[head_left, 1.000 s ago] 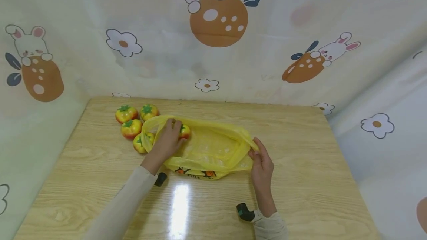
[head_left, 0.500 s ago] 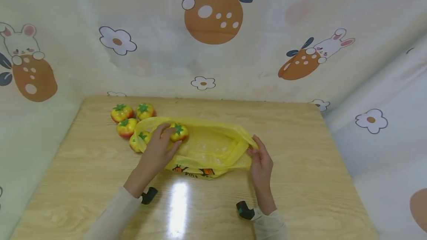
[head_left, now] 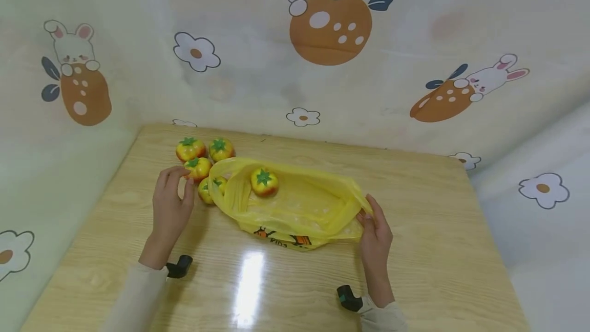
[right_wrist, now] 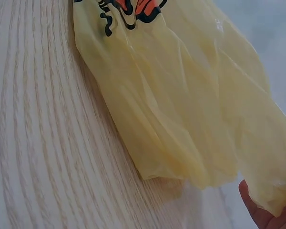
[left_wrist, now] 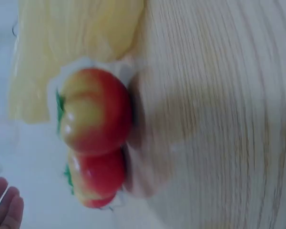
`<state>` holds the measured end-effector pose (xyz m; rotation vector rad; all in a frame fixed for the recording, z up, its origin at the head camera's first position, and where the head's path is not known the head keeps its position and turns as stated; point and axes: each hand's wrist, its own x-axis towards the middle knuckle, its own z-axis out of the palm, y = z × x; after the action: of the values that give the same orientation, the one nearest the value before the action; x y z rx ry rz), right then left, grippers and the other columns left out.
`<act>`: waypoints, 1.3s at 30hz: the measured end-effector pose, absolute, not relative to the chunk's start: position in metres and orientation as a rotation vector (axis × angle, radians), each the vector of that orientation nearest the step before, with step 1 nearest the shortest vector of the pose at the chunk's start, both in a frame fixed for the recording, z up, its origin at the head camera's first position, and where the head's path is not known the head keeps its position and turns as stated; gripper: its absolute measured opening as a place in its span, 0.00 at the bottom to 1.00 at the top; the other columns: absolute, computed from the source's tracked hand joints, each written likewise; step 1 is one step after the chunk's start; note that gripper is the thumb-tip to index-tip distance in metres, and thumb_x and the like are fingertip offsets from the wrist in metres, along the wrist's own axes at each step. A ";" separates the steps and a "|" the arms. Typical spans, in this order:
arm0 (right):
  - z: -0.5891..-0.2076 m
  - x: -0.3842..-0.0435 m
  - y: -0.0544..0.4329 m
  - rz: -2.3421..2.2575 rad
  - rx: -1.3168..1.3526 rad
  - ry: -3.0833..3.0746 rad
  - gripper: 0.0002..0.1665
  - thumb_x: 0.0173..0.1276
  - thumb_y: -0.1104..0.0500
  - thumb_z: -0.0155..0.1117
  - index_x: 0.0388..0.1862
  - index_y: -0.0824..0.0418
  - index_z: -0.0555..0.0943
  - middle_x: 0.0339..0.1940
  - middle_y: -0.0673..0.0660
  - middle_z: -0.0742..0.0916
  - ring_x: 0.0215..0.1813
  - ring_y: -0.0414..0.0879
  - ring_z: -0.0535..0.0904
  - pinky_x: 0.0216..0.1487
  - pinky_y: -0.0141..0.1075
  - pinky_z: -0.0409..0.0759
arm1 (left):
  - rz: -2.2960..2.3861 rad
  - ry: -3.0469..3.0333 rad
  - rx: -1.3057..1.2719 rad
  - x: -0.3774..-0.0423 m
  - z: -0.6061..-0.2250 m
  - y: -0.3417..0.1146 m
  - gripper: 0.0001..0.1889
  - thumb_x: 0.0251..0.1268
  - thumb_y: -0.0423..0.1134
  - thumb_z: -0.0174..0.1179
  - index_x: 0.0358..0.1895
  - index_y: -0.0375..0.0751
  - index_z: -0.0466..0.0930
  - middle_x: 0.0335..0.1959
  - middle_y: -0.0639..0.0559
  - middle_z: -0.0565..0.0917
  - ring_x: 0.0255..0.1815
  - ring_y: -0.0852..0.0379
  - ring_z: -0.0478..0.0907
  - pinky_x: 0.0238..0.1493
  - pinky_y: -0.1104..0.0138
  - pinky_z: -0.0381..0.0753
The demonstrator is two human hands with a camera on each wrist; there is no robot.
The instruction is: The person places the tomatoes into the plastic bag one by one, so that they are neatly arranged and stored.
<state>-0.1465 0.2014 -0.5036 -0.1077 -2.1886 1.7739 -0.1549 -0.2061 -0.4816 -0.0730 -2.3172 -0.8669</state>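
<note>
A translucent yellow plastic bag (head_left: 299, 206) lies with its mouth spread wide on the table. My right hand (head_left: 375, 237) pinches its right rim, as the right wrist view also shows. Just inside the bag's left part sits a yellow-and-red tomato (head_left: 265, 182) with a green top. My left hand (head_left: 170, 204) holds nothing; its bent, loose fingers hover by a tomato (head_left: 199, 169) left of the bag. In the left wrist view the fingertips (left_wrist: 12, 210) are apart from the tomatoes (left_wrist: 95, 112). Another tomato (head_left: 206, 191) lies partly behind the bag's left edge.
Two more tomatoes, one at the far left (head_left: 190, 149) and one beside it (head_left: 222, 149), lie near the back edge of the wooden table (head_left: 428, 250). A printed curtain (head_left: 249, 81) hangs behind it. Black wrist-worn devices sit below each hand.
My left hand let go of a tomato inside the bag, came out and moved left to the loose tomatoes. My right hand keeps its hold on the bag's rim. The head view has shifted slightly.
</note>
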 end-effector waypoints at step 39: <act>-0.511 -0.145 0.199 1.786 -0.131 -2.207 0.26 0.76 0.74 0.42 0.69 0.65 0.71 0.67 0.65 0.77 0.53 0.28 0.80 0.52 0.24 0.79 | -0.893 -2.638 0.086 -0.203 -0.520 -0.226 0.25 0.61 0.32 0.67 0.59 0.22 0.72 0.62 0.28 0.74 0.61 0.30 0.71 0.65 0.42 0.67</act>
<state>-0.1453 0.1995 -0.5114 -0.1306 -2.2069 1.7858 -0.2029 -0.2256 -0.5201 0.0858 -2.6377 -0.8927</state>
